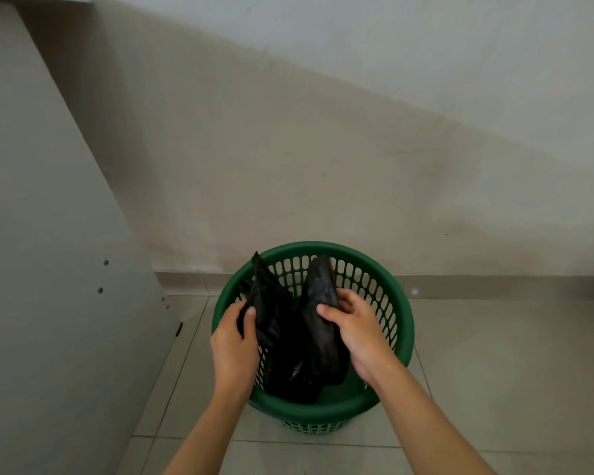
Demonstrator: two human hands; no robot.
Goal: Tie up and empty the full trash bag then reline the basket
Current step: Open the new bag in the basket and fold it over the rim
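Observation:
A round green plastic basket (396,303) with slotted walls stands on the tiled floor by the wall. Inside it sits a black trash bag (295,358), its top drawn up into two bunched ears. My left hand (234,344) grips the left ear, thumb over the plastic. My right hand (354,334) grips the right ear, which sticks up above the fingers. Both hands hover over the basket's mouth. The bag's contents are hidden.
A beige wall runs behind the basket, with a low skirting strip (494,282) at floor level. A tall pale panel of furniture (48,269) stands close on the left. Light floor tiles (494,371) spread to the right and toward me.

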